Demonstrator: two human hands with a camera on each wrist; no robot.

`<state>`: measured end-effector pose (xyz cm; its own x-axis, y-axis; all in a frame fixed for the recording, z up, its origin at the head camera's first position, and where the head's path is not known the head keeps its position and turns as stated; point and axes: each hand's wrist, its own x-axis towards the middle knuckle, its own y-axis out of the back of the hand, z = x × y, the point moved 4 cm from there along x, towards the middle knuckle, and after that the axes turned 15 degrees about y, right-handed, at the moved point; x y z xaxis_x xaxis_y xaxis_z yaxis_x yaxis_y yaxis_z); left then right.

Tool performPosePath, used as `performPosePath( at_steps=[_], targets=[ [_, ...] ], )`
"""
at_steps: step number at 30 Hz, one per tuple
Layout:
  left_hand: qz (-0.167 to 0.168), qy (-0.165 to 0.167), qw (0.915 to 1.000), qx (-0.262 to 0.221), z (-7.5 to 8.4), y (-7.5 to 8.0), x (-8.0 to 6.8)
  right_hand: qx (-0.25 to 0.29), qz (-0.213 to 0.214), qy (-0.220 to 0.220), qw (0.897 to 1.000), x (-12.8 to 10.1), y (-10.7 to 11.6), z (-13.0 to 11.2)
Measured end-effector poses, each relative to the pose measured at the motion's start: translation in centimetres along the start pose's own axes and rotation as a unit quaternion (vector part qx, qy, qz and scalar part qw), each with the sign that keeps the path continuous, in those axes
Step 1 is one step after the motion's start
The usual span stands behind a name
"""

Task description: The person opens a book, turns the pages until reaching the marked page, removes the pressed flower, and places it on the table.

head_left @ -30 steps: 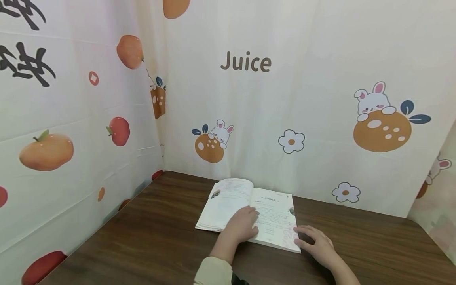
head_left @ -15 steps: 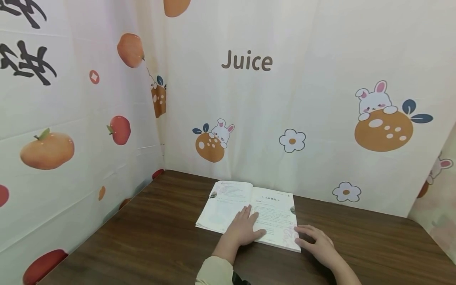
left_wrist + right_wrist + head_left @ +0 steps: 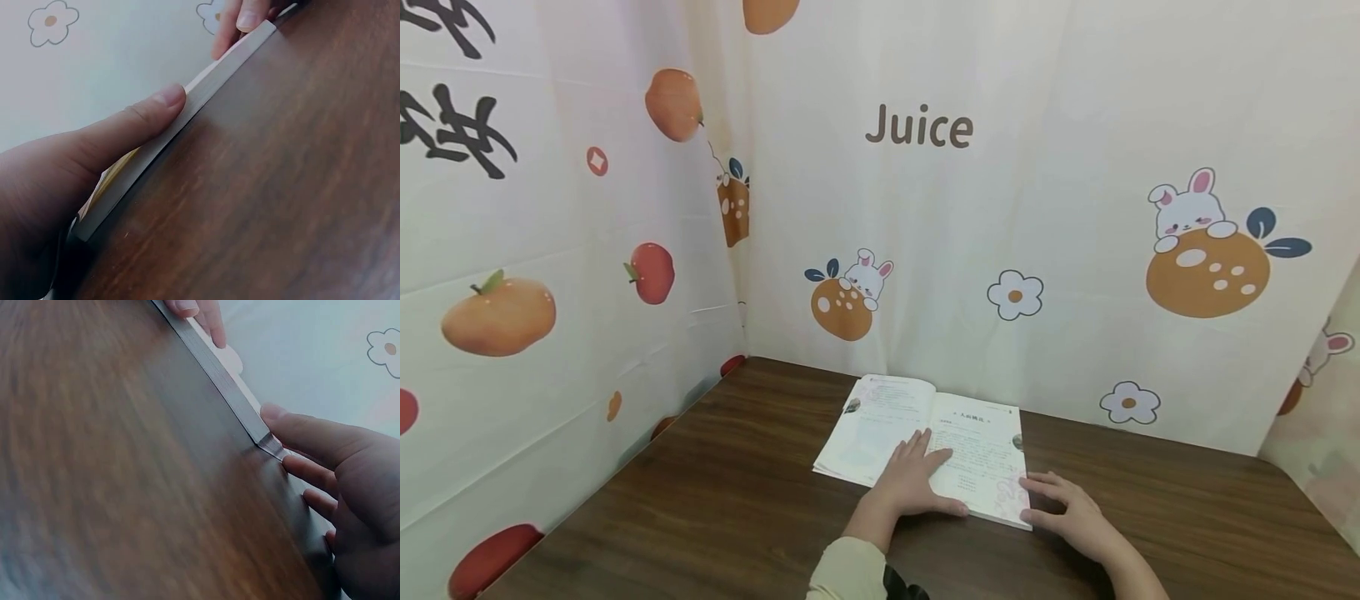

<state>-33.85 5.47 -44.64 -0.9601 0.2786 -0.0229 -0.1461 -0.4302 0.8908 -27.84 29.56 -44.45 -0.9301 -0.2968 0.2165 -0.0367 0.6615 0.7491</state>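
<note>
An open book [image 3: 981, 462] with printed pages lies on the dark wooden table. My left hand [image 3: 910, 483] rests on it near the fold, fingers spread and the thumb stretched along the near edge. The left wrist view shows that thumb [image 3: 144, 119] lying against the book's near edge [image 3: 209, 81]. At the right side of the book, my right hand [image 3: 1071, 518] touches the page edge with relaxed fingers. In the right wrist view its thumb [image 3: 306, 428] meets the near right corner of the book [image 3: 225, 384], and the other fingers lie along the side.
The brown table [image 3: 737, 492] extends around the book on both sides. Behind it hangs a pale curtain [image 3: 940, 217] printed with "Juice", rabbits and flowers. Another fruit-print curtain [image 3: 580, 217] closes off the left side.
My left hand has flattened and spread its fingers across the fold, its thumb moving right along the near edge. The left page dipped, then rose again. My right hand has hardly moved.
</note>
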Motion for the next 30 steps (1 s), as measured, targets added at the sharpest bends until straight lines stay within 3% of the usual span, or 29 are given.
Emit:
performPosePath(
  at_steps=[15, 18, 24, 30],
  targets=[
    [-0.001, 0.005, 1.0, 0.002, 0.6, -0.1, -0.3, -0.027, 0.033, -0.011, 0.999, 0.0, 0.0, -0.1],
    [0.011, 0.001, 0.9996, 0.025, 1.0, 0.0, -0.4, -0.03, 0.041, -0.011, 0.999, 0.1, -0.1, -0.1],
    [0.045, -0.036, 0.9949, 0.083, 2.2, -0.1, -0.7, -0.049, 0.06, -0.013, 0.997, 0.3, -0.2, -0.3],
    [0.057, -0.037, 0.9942, 0.083, 2.5, -0.1, -0.5, -0.059, 0.063, -0.017, 0.996, 0.5, -0.2, -0.3]
  ],
)
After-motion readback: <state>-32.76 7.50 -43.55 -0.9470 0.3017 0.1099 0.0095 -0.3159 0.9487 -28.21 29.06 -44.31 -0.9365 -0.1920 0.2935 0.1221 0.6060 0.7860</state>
